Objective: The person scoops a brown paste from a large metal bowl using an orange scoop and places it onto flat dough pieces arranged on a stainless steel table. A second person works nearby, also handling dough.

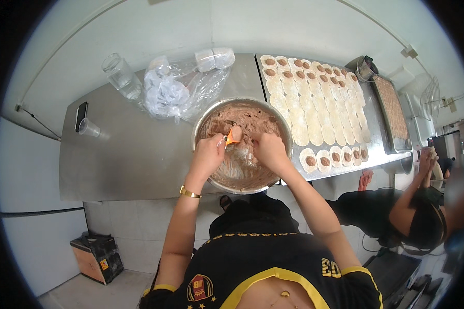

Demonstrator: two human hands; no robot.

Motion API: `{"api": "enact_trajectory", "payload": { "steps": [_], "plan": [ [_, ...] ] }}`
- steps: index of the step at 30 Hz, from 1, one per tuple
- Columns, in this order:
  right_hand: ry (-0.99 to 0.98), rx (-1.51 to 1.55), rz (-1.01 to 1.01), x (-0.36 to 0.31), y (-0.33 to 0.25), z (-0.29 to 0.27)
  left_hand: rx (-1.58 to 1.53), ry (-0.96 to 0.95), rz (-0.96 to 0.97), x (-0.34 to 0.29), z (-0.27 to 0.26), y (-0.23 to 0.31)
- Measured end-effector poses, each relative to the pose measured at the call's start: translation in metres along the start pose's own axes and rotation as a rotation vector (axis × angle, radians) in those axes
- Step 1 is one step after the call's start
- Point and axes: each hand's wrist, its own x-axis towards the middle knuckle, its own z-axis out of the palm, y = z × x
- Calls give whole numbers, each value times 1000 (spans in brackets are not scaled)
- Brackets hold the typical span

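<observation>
A large metal bowl (242, 189) stands at the table's front edge before me, holding brown, paste-like filling (252, 114). My left hand (210, 153) is closed on a small orange scoop (231, 139), which carries a lump of filling inside the bowl. On the bowl's right side, my right hand (269, 151) reaches over the rim with its fingers curled in toward the filling. Its fingertips are hidden, so what they hold, if anything, does not show. To the right lie rows of pale oval dough pieces (314, 135), several topped with brown filling.
Left on the metal table (134, 170) are a clear plastic bag (167, 92), a glass jar (122, 77), a plastic cup (89, 127) and a phone (81, 116). A tray (394, 116) sits at the far right. Another person (412, 216) works at right.
</observation>
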Motion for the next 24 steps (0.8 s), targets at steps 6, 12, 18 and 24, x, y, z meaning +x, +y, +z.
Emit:
{"api": "enact_trajectory", "payload": {
  "steps": [6,12,18,24],
  "plan": [
    [60,-308,-117,-27,-23,18,24,111,-86,12,8,-1],
    [236,-565,-275,-39,-15,30,-439,19,-492,18,4,-14],
    [115,-441,-200,-35,-6,33,-538,-8,-501,12,-2,-11],
    [-103,-81,83,0,6,4,-478,26,-378,6,-7,-20]
  ]
}}
